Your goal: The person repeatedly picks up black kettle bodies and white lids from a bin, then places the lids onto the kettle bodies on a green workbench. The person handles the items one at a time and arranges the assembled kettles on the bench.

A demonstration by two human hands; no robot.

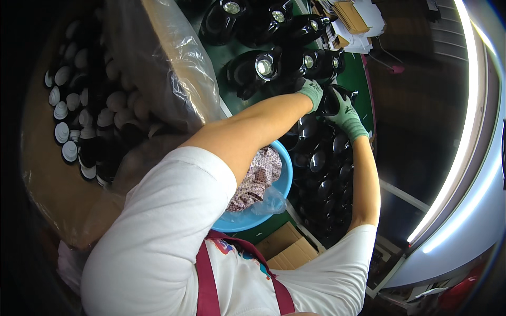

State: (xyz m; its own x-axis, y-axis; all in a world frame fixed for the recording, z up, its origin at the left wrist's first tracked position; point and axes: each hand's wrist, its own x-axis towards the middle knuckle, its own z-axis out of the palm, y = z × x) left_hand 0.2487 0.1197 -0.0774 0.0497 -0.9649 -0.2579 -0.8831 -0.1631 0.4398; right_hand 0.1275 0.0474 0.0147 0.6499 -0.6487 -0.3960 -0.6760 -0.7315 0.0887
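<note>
Glossy black jugs with spouts stand in rows, and one of them, a black jug [330,104], lies between my gloved hands. My right hand [347,115], in a pale green glove with dark markings, grips this jug from its right side, thumb and fingers spread around it. On the other side my left hand [312,92], in a matching glove, bends in close to the jug. Its dark fingertips look curled, but they blend into the black surfaces, so what they hold is hidden. Just beyond stands another black jug [247,71] with a shiny silver mouth.
Below my left forearm sits a blue basin [289,171] with patterned cloth [258,181] and clear plastic. At left, a plastic-lined carton [45,195] holds many black-and-white lids [62,131]. More dark rounded pieces [316,160] crowd beside the basin. Papers [363,23] lie at the far end.
</note>
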